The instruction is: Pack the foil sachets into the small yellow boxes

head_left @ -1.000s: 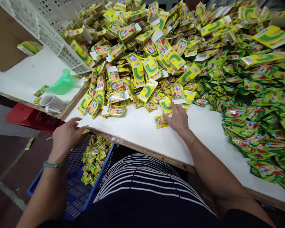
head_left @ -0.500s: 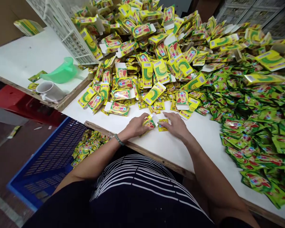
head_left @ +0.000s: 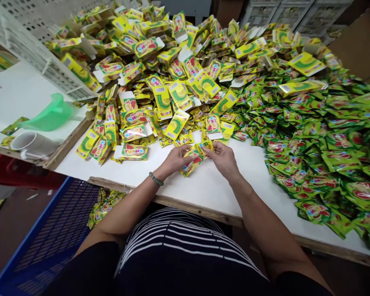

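My left hand (head_left: 174, 160) grips a small yellow and green candy box (head_left: 191, 165) with a red fruit picture, tilted just above the white tabletop. Between the fingers of my right hand (head_left: 226, 161) is a small yellow packet (head_left: 204, 145), held against the box's upper right end. Whether part of the packet is inside the box cannot be made out. Just beyond my hands lie loose cartons, among them a yellow box (head_left: 177, 124) and one lying flat (head_left: 132, 152), with more small yellow packets between them.
A heap of open cartons (head_left: 148, 47) fills the back, and green pouches (head_left: 314, 164) are piled at the right. On the left are a white crate (head_left: 49, 68), a green scoop (head_left: 51, 115) and a white mug (head_left: 33, 144). Below the wooden edge is a blue basket (head_left: 46, 230).
My right hand has lifted the yellow packet from the table and brought it to the box's end. The box has turned in my left hand. The camera view has shifted to the right.
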### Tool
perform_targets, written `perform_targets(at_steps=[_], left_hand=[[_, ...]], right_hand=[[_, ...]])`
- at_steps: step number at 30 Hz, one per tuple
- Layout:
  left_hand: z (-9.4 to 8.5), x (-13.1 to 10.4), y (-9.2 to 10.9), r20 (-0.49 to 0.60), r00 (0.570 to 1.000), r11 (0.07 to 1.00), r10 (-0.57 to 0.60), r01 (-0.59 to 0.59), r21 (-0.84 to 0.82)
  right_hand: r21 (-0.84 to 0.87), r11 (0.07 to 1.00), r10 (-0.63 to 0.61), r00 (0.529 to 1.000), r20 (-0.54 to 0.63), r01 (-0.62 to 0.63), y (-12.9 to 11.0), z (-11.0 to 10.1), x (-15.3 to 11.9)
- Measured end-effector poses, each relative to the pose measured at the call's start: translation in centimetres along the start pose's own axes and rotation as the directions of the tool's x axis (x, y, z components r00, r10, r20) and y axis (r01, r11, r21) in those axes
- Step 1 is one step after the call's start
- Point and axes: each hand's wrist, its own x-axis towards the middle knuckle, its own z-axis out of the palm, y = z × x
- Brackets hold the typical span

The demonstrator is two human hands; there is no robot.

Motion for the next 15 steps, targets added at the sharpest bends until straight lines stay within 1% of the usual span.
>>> perform_targets(at_steps=[2,3,5,8,12,15], left_hand=[[0.6,0.5,-0.3,0.069,0.998,0.995,-0.014,0.02,-0.095],[0.8,0.7,-0.5,0.099,0.995,0.993,-0.024,0.036,-0.116],[1.0,0.8,-0.8,0.124,0.991,0.988,-0.042,0.059,-0.142],[1.1,0.8,-0.8,0.098,0.994,0.991,-0.055,0.067,-0.118],[1.1,0.9,-0.7,0.021,0.999,0.998,-0.046,0.047,-0.052],[1.0,0.8,-0.9,0.031,0.999,0.999,-0.029,0.029,-0.023]], right_hand=[[-0.075,0.997,-0.014,1.0,0.006,0.015,-0.1,-0.4,0.1],[-0.108,0.994,-0.014,1.0,0.017,0.016,-0.1,-0.7,0.2],[-0.13,0.992,0.001,0.998,0.064,0.007,-0.1,-1.4,0.4],[-0.098,0.995,0.017,0.991,0.13,-0.004,-0.2,-2.2,0.6],[-0.152,0.988,-0.003,0.994,0.111,0.02,-0.6,-2.5,0.8],[-0.207,0.978,-0.003,0.99,0.139,0.032,-0.8,-2.5,0.6]])
